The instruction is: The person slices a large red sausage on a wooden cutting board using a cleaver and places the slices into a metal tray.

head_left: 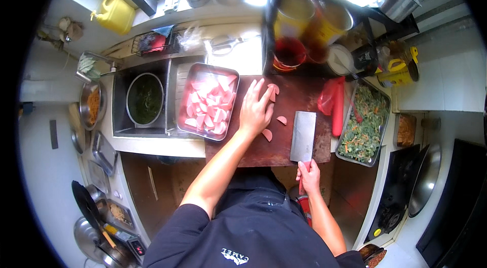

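Note:
My right hand (310, 175) is wrapped round the red handle of a cleaver (304, 135), whose broad blade lies flat over the board. Fingers apart, my left hand (256, 109) reaches over the dark red cutting board (243, 154). Its fingertips are beside pink sausage slices (274, 92) near the back of the board; whether they touch is unclear. More loose sausage pieces (267, 135) lie between that hand and the blade. To the left, a metal tray (236, 76) holds many cut pink sausage chunks (208, 105). An uncut sausage (338, 113) with a red wrapper stands at the board's right edge.
At right is a tray of chopped greens and carrot (366, 121). A sink (117, 131) with a round pot of dark greens (145, 99) lies left. Behind the board, a black rack (270, 39) carries tins and tubs. Scissors (223, 45) lie at the back.

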Demonstrator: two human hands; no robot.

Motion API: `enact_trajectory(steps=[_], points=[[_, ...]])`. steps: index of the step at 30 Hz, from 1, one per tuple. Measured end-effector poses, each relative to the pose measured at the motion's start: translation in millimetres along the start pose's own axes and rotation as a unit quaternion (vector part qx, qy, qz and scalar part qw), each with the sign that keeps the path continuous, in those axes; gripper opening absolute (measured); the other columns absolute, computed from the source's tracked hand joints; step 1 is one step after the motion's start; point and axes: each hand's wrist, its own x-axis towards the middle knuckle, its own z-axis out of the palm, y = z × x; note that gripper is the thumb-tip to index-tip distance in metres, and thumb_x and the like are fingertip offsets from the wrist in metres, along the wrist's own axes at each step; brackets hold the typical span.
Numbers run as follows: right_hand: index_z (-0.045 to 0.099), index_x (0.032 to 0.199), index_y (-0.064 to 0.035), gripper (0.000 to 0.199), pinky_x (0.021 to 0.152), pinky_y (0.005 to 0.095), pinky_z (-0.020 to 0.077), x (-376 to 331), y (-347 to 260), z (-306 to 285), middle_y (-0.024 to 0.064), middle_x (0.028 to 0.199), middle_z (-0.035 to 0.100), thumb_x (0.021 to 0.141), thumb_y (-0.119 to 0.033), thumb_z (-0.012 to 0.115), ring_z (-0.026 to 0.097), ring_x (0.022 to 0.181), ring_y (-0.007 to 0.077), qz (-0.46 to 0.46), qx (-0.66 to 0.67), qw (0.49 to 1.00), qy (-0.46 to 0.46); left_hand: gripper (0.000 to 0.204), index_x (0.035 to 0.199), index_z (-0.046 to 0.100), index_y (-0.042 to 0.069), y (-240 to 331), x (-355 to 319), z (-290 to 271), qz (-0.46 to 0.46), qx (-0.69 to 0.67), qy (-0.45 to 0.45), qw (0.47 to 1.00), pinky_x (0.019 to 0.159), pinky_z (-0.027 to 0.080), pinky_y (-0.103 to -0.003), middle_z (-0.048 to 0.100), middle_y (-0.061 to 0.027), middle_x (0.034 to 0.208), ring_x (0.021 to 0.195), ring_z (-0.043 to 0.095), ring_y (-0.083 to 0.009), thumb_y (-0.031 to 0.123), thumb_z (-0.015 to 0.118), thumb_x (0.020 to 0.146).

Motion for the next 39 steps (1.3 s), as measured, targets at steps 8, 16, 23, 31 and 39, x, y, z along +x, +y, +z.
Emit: enact_trajectory(steps=[8,16,23,31,39], points=[[0.060,0.102,-0.0060,0.019,0.055,0.0263,0.0516,25.6,-1.0,-1.9,0.0001,0.073,0.061,0.105,-0.020,0.073,0.058,0.057,0.0093,-0.009,0.004,0.999,-0.031,0.047,0.136,0.066,0.004,-19.6,-10.0,36.8,0.057,-0.086,-0.092,0.990,0.118,0.045,-0.053,0.059,-0.0221,0.145,0.140,0.053,-0.0439,0.023,0.074,0.094],[0.052,0.095,-0.0079,0.027,0.052,0.0262,0.0532,11.0,2.2,29.8,0.0008,0.074,0.060,0.104,-0.019,0.074,0.059,0.060,0.0088,0.029,-0.060,0.994,-0.087,0.061,0.148,0.056,0.003,50.0,-94.3,37.1,-0.079,-0.106,-0.019,0.991,0.120,0.040,-0.053,0.047,-0.0234,0.153,0.144,0.046,-0.0455,0.020,0.077,0.093],[0.054,0.095,-0.0064,0.027,0.050,0.0270,0.0528,1.3,-16.6,64.6,0.0018,0.074,0.061,0.103,-0.021,0.077,0.060,0.061,0.0089,0.032,-0.117,0.982,-0.143,0.044,0.142,0.059,0.002,50.5,-86.7,35.8,-0.173,-0.130,0.118,0.969,0.120,0.038,-0.053,0.050,-0.0254,0.149,0.142,0.046,-0.0461,0.015,0.069,0.101],[0.057,0.097,-0.0048,0.029,0.054,0.0268,0.0504,12.3,-86.7,143.1,0.0022,0.073,0.063,0.103,-0.025,0.076,0.061,0.060,0.0096,-0.059,-0.093,0.970,-0.219,0.022,0.122,0.066,0.004,-33.4,-18.5,-65.9,-0.097,-0.039,0.236,0.966,0.101,0.047,-0.051,0.065,-0.0178,0.122,0.111,0.060,-0.0398,0.012,0.069,0.102],[0.065,0.132,-0.0043,0.043,0.085,0.0490,0.0583,23.5,-65.3,109.9,0.0255,0.105,0.076,0.100,-0.031,0.076,0.075,0.098,0.0433,-0.290,-0.417,0.859,0.059,0.039,0.131,0.066,0.004,-70.0,-29.4,-137.5,-0.114,-0.033,0.207,0.971,0.111,0.048,-0.049,0.065,-0.0171,0.135,0.126,0.061,-0.0380,0.014,0.072,0.094]])
